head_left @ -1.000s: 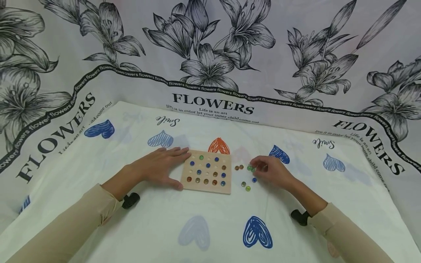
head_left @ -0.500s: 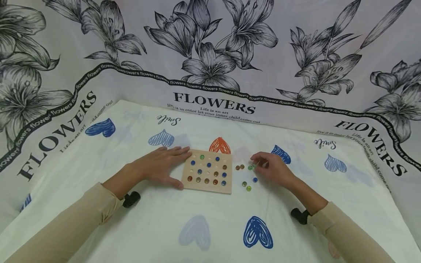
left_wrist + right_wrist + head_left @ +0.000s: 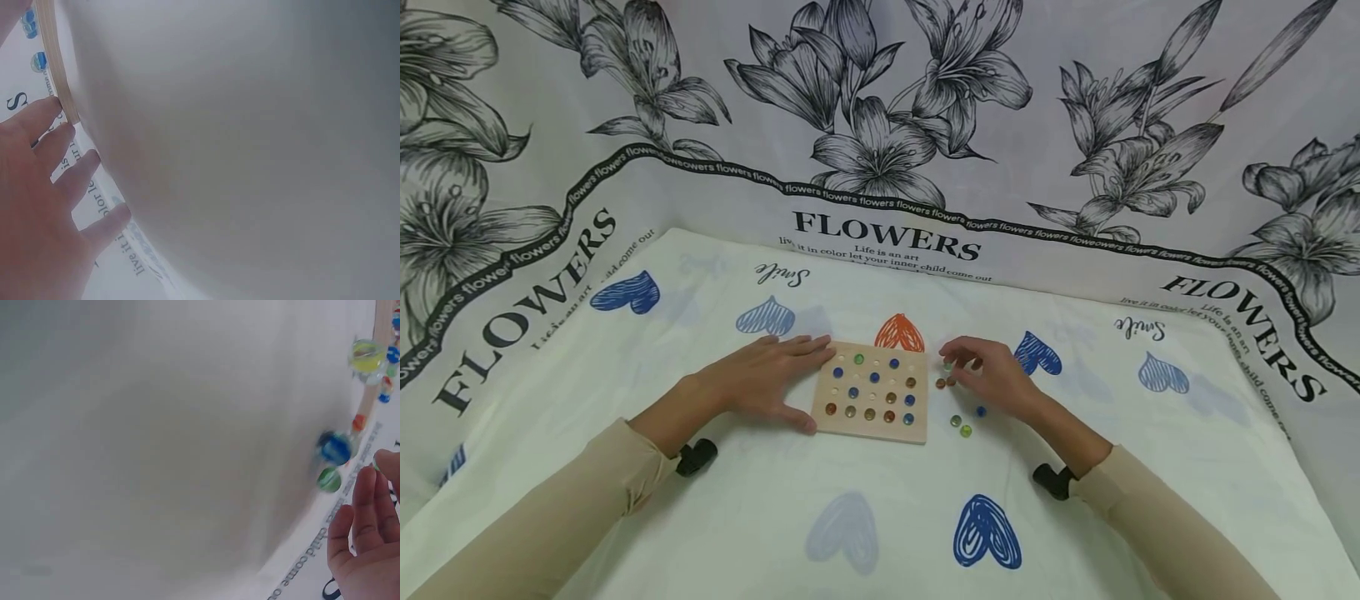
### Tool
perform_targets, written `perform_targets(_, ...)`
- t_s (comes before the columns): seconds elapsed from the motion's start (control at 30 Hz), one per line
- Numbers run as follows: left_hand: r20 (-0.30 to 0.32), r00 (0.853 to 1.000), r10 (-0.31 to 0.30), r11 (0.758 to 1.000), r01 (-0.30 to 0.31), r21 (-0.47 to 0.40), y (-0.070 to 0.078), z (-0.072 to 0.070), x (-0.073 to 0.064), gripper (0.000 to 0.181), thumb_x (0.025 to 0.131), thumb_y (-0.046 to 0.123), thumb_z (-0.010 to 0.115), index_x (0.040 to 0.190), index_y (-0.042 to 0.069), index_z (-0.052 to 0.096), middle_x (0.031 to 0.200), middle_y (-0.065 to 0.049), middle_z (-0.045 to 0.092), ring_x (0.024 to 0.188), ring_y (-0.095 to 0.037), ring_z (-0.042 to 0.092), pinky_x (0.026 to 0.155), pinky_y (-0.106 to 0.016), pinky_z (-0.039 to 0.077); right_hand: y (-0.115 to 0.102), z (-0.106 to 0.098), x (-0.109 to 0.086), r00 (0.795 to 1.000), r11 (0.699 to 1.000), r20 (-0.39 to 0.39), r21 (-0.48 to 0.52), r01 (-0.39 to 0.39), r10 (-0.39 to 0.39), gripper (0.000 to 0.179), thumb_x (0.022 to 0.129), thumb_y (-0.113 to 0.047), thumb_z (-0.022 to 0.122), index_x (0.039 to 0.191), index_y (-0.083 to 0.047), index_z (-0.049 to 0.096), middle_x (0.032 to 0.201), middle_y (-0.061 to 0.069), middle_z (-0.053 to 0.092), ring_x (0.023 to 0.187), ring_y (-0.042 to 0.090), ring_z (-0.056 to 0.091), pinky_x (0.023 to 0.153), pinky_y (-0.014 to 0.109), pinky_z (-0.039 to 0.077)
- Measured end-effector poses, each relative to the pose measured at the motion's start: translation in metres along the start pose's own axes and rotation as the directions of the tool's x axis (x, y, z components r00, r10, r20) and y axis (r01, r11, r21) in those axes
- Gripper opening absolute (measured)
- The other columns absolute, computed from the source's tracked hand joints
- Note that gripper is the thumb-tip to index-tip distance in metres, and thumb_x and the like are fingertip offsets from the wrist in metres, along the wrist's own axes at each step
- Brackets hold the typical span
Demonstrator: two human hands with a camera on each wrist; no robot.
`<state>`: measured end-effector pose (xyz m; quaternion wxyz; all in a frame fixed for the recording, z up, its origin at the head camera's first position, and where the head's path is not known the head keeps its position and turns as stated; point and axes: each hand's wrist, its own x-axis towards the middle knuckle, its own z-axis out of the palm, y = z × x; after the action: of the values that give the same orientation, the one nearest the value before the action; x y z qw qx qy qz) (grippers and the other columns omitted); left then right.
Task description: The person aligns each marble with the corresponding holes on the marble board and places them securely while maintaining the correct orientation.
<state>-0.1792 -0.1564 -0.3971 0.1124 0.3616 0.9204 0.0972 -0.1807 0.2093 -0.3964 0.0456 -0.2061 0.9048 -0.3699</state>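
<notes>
My left hand (image 3: 767,379) lies spread along the left side of a wooden board (image 3: 917,431), fingertips at its far left corner and thumb at the near left one. Glass marbles in blue, brown and green sit in several rows of holes on the board; a few holes hold none. Just off the board's right edge, my right hand (image 3: 996,377) pinches a green marble (image 3: 948,367) between thumb and fingers. The same marble (image 3: 375,464) shows only as a sliver in the right wrist view.
On the cloth right of the board lie two brown marbles (image 3: 941,383), a blue marble (image 3: 981,412), a greenish-grey marble (image 3: 956,421) and a yellow-green marble (image 3: 966,431). A green marble (image 3: 329,480) rests on the cloth too. Behind stands a flower-printed curtain (image 3: 700,217).
The right hand has moved left toward the board, carrying the green marble from the group of loose marbles. My left hand and the board have stayed in place.
</notes>
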Motion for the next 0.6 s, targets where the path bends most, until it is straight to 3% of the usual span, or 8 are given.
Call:
perform_targets(0.33, 0.001, 1.000, 0.001, 1.000, -0.001, 0.009, 0.000, 0.001, 0.000, 0.110, 0.072, 0.085, 0.058, 0.157, 0.018, 0.034, 0.164, -0.002, 0.025, 0.149, -0.031, 0.025, 0.111, -0.069, 0.027, -0.015, 0.011, 0.018, 0.999, 1.000, 0.042, 0.011, 0.001, -0.002, 0.028, 0.090, -0.002, 0.068, 0.118, -0.007, 0.069, 0.104, 0.002, 0.071, 0.097, 0.018, 0.063, 0.087, 0.041, 0.051)
perform_targets(0.6, 0.008, 1.000, -0.002, 1.000, 0.002, 0.002, 0.001, -0.001, 0.000, 0.109, 0.073, 0.083, 0.060, 0.156, 0.018, 0.034, 0.163, -0.003, 0.025, 0.149, -0.031, 0.024, 0.112, -0.068, 0.026, -0.023, 0.020, 0.029, 0.997, 0.999, 0.064, 0.026, -0.042, 0.041, 0.025, 0.089, -0.004, 0.071, 0.114, -0.008, 0.070, 0.101, 0.000, 0.071, 0.096, 0.017, 0.062, 0.084, 0.036, 0.051)
